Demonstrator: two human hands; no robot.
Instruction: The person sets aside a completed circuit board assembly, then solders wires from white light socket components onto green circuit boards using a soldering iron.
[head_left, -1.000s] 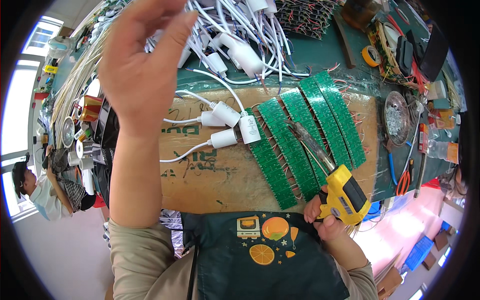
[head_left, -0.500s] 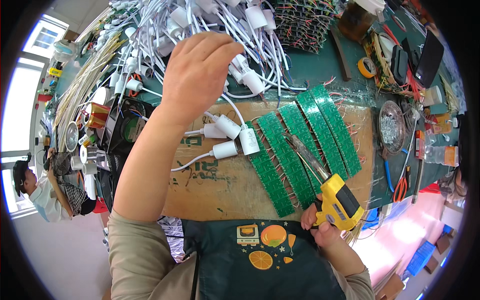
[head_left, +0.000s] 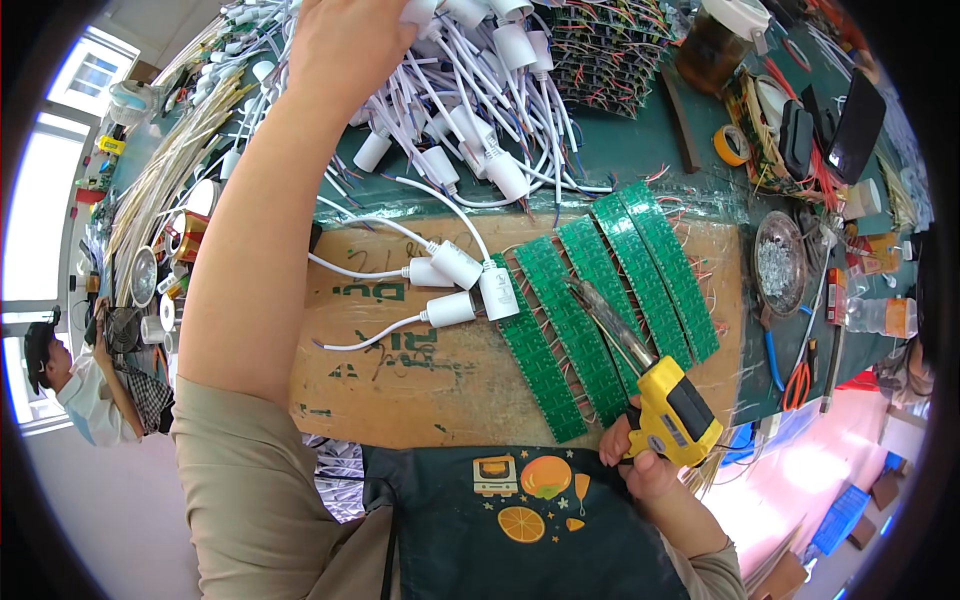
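My left hand (head_left: pixel 345 50) reaches to the far pile of white cylindrical fittings with white cords (head_left: pixel 515 45). Its fingertips run past the top edge of the view, so whether they hold anything is hidden. In my right hand (head_left: pixel 640 462) is a yellow-and-black soldering gun (head_left: pixel 678 415), its metal tip slanting up and left over the green circuit-board strips (head_left: pixel 545 370). Those strips lie side by side on a brown cardboard sheet (head_left: pixel 400 390), joined by thin wires. Just left of them rest several corded white fittings (head_left: pixel 457 265).
On the right are a metal dish of small pale bits (head_left: pixel 780 265), orange-handled scissors (head_left: pixel 797 385), yellow tape (head_left: pixel 731 145) and a phone (head_left: pixel 856 125). A lidded jug (head_left: pixel 715 45) stands far right beside stacked wired boards (head_left: pixel 610 55). Another person (head_left: pixel 85 385) sits far left.
My left hand has moved up and left, away from the near side of the pile to its far part. The right hand and soldering gun have barely shifted.
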